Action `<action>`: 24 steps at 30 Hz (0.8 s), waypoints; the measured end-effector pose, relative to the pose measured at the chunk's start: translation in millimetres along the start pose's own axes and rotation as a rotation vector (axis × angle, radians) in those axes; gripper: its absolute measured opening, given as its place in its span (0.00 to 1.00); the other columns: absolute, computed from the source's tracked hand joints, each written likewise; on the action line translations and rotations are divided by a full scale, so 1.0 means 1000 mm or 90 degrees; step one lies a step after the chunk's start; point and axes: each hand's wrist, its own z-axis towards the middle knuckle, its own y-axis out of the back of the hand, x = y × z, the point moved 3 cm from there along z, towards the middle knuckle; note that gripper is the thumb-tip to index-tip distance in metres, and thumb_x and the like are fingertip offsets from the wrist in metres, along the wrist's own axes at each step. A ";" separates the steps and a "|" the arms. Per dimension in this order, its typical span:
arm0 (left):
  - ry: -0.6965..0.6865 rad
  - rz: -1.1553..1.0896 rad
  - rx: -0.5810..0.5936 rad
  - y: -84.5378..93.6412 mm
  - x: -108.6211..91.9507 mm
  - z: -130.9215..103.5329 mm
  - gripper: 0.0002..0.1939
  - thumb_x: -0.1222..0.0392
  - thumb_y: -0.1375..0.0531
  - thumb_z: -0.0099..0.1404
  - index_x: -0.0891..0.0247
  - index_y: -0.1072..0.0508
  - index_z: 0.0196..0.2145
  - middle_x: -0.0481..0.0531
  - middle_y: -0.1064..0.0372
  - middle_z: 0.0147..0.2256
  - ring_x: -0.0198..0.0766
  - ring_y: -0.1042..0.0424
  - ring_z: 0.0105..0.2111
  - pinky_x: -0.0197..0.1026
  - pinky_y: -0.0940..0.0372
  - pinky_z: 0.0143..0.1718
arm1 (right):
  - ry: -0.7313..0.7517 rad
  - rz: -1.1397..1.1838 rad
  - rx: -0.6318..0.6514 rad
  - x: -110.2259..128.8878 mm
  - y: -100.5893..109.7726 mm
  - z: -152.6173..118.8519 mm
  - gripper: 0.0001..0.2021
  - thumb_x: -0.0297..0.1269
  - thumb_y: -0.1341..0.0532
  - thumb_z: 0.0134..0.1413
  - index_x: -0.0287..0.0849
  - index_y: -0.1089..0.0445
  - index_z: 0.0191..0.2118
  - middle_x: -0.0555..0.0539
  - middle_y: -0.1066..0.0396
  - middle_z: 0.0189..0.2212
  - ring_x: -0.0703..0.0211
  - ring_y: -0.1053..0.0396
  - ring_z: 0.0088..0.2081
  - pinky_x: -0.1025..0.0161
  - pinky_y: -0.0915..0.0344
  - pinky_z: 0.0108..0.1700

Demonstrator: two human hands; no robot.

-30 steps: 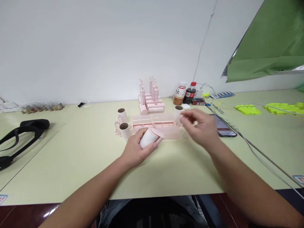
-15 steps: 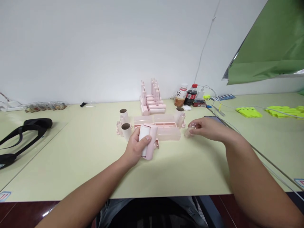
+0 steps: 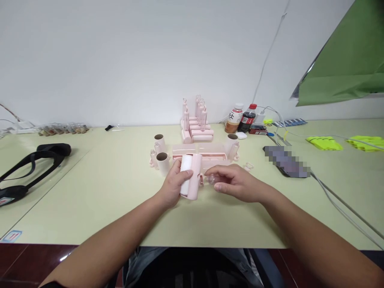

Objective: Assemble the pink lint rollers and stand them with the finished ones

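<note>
My left hand (image 3: 172, 185) is wrapped around a lint roller (image 3: 195, 178), a white sticky roll partly covered by a pink shell, held tilted above the table. A small pink bracket (image 3: 201, 180) sticks out from its right side. Close to that bracket, my right hand (image 3: 235, 184) pinches a clear pinkish handle (image 3: 211, 179) between thumb and fingers; most of this piece is hidden in the hand. Behind the roller lie pink trays with clear covers (image 3: 214, 149). A small pink loop piece (image 3: 248, 166) rests on the table beyond my right hand.
White rolls with brown cores (image 3: 163, 164) and clear handles (image 3: 157, 149) stand left; another roll (image 3: 231, 143) stands right. Pink rollers with upright handles (image 3: 199, 130) are stacked at the wall. Two bottles (image 3: 247, 118), a phone (image 3: 286, 162), cables and black straps (image 3: 36, 172) surround the area.
My right hand has moved left and nearer to me, bringing the clear handle beside the lint roller. The left hand keeps its hold. The view has shifted slightly.
</note>
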 end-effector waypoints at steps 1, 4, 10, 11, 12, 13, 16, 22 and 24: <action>0.002 0.010 0.000 0.001 0.001 0.000 0.27 0.58 0.35 0.55 0.60 0.38 0.51 0.49 0.30 0.34 0.37 0.29 0.30 0.37 0.36 0.30 | 0.006 -0.005 0.010 0.001 -0.004 0.001 0.13 0.41 0.41 0.61 0.42 0.30 0.48 0.54 0.40 0.24 0.66 0.43 0.24 0.68 0.46 0.27; 0.002 0.035 0.004 0.003 0.003 0.000 0.27 0.57 0.35 0.56 0.60 0.37 0.51 0.49 0.30 0.34 0.38 0.29 0.30 0.38 0.36 0.31 | 0.000 0.015 -0.007 0.002 -0.007 0.003 0.12 0.39 0.43 0.63 0.42 0.30 0.49 0.54 0.38 0.24 0.66 0.43 0.24 0.68 0.45 0.27; -0.008 0.058 -0.015 0.006 0.004 0.002 0.26 0.57 0.35 0.54 0.61 0.36 0.49 0.51 0.31 0.37 0.38 0.30 0.32 0.38 0.35 0.31 | 0.024 -0.034 -0.130 0.000 0.002 0.003 0.10 0.40 0.42 0.62 0.40 0.28 0.42 0.48 0.29 0.30 0.63 0.35 0.30 0.66 0.40 0.31; -0.003 0.051 -0.009 0.006 0.005 0.002 0.26 0.56 0.35 0.54 0.61 0.36 0.49 0.51 0.31 0.37 0.38 0.29 0.31 0.39 0.35 0.31 | 0.028 -0.052 -0.139 0.000 0.003 0.003 0.10 0.40 0.42 0.62 0.40 0.27 0.41 0.48 0.29 0.31 0.63 0.35 0.30 0.66 0.40 0.31; 0.001 0.043 -0.001 0.007 0.005 0.002 0.26 0.56 0.35 0.54 0.61 0.37 0.49 0.52 0.30 0.38 0.39 0.29 0.30 0.40 0.35 0.30 | 0.030 -0.072 -0.147 0.000 0.003 0.003 0.10 0.40 0.42 0.62 0.40 0.27 0.41 0.48 0.28 0.31 0.63 0.34 0.29 0.66 0.40 0.31; 0.003 0.037 0.006 0.007 0.006 0.003 0.27 0.56 0.35 0.54 0.61 0.38 0.50 0.52 0.30 0.38 0.39 0.28 0.30 0.40 0.34 0.30 | 0.031 -0.091 -0.155 -0.001 0.003 0.002 0.10 0.40 0.42 0.62 0.40 0.27 0.41 0.48 0.28 0.30 0.63 0.35 0.29 0.66 0.40 0.30; 0.002 0.032 0.014 0.008 0.008 0.003 0.26 0.57 0.35 0.55 0.61 0.39 0.49 0.51 0.31 0.36 0.40 0.27 0.30 0.43 0.33 0.31 | 0.039 -0.146 -0.180 0.000 0.003 0.001 0.10 0.40 0.41 0.61 0.41 0.27 0.41 0.49 0.28 0.29 0.65 0.36 0.26 0.67 0.41 0.28; -0.058 0.133 -0.016 0.015 0.009 0.004 0.21 0.57 0.35 0.55 0.60 0.38 0.44 0.50 0.33 0.40 0.40 0.30 0.36 0.41 0.32 0.35 | 0.044 -0.179 -0.210 0.005 0.000 0.002 0.09 0.39 0.39 0.59 0.41 0.28 0.41 0.48 0.26 0.33 0.65 0.32 0.27 0.68 0.38 0.29; -0.071 0.166 -0.021 0.016 0.009 0.004 0.21 0.57 0.35 0.56 0.60 0.38 0.44 0.51 0.33 0.41 0.40 0.30 0.38 0.41 0.33 0.36 | 0.033 -0.173 -0.211 0.004 0.000 0.003 0.08 0.39 0.38 0.59 0.41 0.28 0.41 0.48 0.26 0.34 0.65 0.31 0.27 0.68 0.37 0.29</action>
